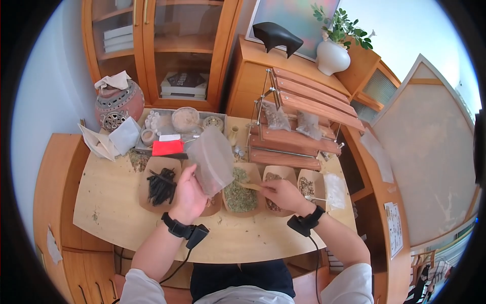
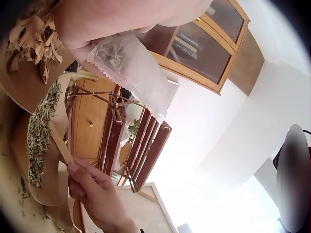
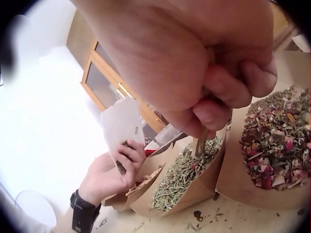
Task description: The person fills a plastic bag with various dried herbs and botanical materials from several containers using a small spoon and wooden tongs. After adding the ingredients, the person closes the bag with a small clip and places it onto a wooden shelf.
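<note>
My left hand (image 1: 186,196) holds a translucent pouch (image 1: 210,159) upright over the row of paper trays. Some dried herb (image 2: 115,52) shows at the pouch's bottom in the left wrist view. My right hand (image 1: 284,194) pinches the handle of a flat wooden scoop (image 1: 248,186). The scoop's far end reaches into the dried green herb (image 1: 240,200) in a brown paper tray (image 1: 254,170). In the right wrist view, my fingers hide most of the scoop. Right of that tray, another holds a mix with pink petals (image 3: 279,155).
Dark sticks (image 1: 162,186) fill the left tray; pale shavings (image 2: 36,41) lie in the one beside the green herb. A wooden rack (image 1: 298,116) with bagged goods stands behind. A grey tray (image 1: 212,121), a red packet (image 1: 168,147) and a clear bag (image 1: 334,190) are nearby.
</note>
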The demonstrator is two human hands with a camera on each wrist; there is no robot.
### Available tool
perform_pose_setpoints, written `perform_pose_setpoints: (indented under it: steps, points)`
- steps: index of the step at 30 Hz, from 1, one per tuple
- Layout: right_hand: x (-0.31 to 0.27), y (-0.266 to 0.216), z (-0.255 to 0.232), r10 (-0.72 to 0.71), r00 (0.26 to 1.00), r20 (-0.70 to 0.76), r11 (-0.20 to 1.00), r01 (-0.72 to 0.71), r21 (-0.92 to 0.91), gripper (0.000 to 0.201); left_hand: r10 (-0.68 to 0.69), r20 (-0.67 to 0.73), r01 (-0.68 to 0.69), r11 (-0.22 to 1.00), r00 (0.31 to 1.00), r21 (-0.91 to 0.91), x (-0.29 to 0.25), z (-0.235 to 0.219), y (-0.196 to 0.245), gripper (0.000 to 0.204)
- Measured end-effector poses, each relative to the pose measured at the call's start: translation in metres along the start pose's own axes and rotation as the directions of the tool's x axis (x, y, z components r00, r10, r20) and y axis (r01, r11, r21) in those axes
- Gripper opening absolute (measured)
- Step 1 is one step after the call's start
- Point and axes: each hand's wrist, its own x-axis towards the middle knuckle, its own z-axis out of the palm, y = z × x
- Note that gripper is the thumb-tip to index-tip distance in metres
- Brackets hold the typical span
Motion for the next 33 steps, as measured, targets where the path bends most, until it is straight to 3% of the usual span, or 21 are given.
perform_pose_setpoints:
  steps: [5,11,17,26,29,32,33]
  points:
    - [-0.004,0.01,-0.004,0.057,0.996,0.073,0.927,-0.08,0.365,0.031,0.017,-0.004,-0.017,1.0,1.0,-0.012,0.002,-0.006,-0.001,0.048]
    - [-0.017,-0.009,-0.036,0.18,0.976,0.124,0.882,-0.216,0.418,0.034,0.024,-0.013,-0.023,1.0,1.0,0.003,-0.002,0.002,-0.001,0.047]
    - [-0.027,-0.041,-0.067,0.141,0.99,0.0,0.853,-0.121,0.507,0.03,0.023,-0.014,-0.023,0.999,1.0,0.031,0.0,-0.002,-0.003,0.05]
    - [-0.012,-0.07,-0.068,0.082,0.997,0.01,0.869,-0.076,0.489,0.031,-0.06,0.042,0.056,0.994,0.997,0.089,-0.006,0.008,-0.003,0.052]
    - [-0.018,-0.091,-0.071,0.116,0.993,-0.003,0.95,-0.109,0.294,0.032,-0.078,0.058,0.071,0.991,0.995,0.111,-0.008,0.011,-0.002,0.053]
    - [-0.022,-0.082,-0.062,-0.004,0.994,-0.107,0.989,0.019,0.143,0.033,-0.09,0.073,0.081,0.99,0.993,0.12,-0.008,0.007,-0.004,0.052]
    - [-0.025,-0.083,-0.063,0.009,0.993,-0.117,0.984,0.012,0.18,0.033,-0.09,0.074,0.081,0.989,0.993,0.121,-0.008,0.007,-0.004,0.052]
